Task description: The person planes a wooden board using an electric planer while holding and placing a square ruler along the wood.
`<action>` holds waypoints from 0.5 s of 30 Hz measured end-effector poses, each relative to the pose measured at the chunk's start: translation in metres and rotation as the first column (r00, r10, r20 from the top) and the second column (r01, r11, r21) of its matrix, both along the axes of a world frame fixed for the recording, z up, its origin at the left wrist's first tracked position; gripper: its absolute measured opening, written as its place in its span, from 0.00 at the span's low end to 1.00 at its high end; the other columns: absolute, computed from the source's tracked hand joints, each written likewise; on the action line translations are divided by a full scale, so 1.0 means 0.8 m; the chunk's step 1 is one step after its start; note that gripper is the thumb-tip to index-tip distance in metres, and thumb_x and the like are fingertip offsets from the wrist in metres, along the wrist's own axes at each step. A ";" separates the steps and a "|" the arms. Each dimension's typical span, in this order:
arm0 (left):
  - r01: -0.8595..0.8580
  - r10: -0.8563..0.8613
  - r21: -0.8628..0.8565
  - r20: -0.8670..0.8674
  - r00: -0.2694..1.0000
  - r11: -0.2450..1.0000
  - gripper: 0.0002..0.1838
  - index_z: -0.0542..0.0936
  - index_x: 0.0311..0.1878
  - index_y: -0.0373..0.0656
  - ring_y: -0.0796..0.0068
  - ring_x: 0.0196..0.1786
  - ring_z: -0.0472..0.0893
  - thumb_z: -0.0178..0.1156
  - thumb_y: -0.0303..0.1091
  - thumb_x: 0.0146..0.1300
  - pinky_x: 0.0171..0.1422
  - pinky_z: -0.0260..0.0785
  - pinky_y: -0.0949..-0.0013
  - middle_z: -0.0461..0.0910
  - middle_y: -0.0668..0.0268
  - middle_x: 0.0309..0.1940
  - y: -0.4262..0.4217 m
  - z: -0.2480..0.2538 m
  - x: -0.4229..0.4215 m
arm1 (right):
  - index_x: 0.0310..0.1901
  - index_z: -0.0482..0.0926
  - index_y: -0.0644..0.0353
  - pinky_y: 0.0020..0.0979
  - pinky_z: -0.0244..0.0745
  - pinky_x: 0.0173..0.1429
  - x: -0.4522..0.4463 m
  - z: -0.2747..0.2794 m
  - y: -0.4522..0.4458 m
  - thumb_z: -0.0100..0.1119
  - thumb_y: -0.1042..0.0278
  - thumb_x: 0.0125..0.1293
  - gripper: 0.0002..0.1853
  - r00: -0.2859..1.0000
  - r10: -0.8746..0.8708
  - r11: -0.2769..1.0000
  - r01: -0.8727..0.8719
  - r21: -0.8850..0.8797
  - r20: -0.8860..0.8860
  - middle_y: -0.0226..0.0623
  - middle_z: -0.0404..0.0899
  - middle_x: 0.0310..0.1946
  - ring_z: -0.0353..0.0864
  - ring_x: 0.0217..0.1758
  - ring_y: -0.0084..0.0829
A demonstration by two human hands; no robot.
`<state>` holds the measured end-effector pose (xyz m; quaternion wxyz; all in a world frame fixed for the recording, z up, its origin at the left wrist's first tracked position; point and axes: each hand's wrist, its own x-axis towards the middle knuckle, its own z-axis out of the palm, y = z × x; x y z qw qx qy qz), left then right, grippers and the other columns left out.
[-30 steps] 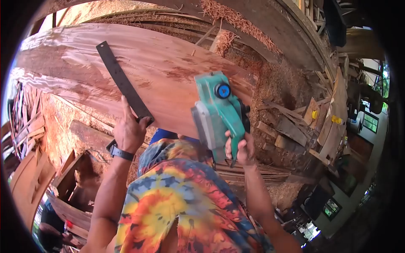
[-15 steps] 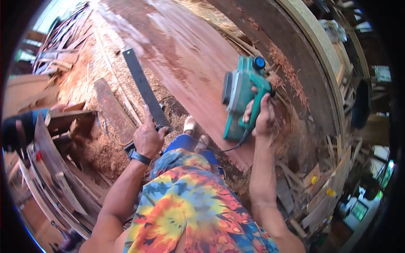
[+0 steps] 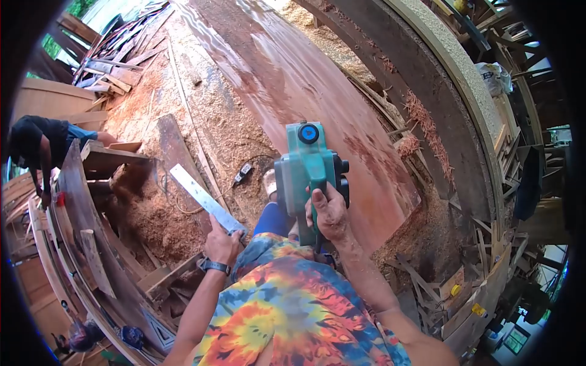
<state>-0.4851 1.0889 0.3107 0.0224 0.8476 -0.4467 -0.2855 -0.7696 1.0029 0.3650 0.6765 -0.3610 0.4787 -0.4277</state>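
Sawdust (image 3: 143, 219) flanks a board (image 3: 317, 85) stretching ahead; the right hand (image 3: 332, 215), nearer it, grips a planer (image 3: 300, 171); left hand (image 3: 221, 245), a square (image 3: 199, 193).

- Cannot read any text, brand or number on the planer (image 3: 298, 165) in the right fingers (image 3: 334, 210).
- Likewise illegible on the metal strip (image 3: 198, 194) beyond the left fingers (image 3: 216, 230).
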 end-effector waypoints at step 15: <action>-0.071 0.073 0.031 -0.079 0.994 0.997 0.38 0.69 0.64 0.41 0.42 0.44 0.88 0.77 0.40 0.55 0.49 0.80 0.47 0.88 0.46 0.38 -0.236 -0.043 0.096 | 0.48 0.74 0.63 0.28 0.67 0.20 0.149 0.002 -0.423 0.54 0.31 0.74 0.34 0.992 0.000 0.996 -0.011 -0.087 -0.126 0.30 0.73 0.18 0.73 0.15 0.23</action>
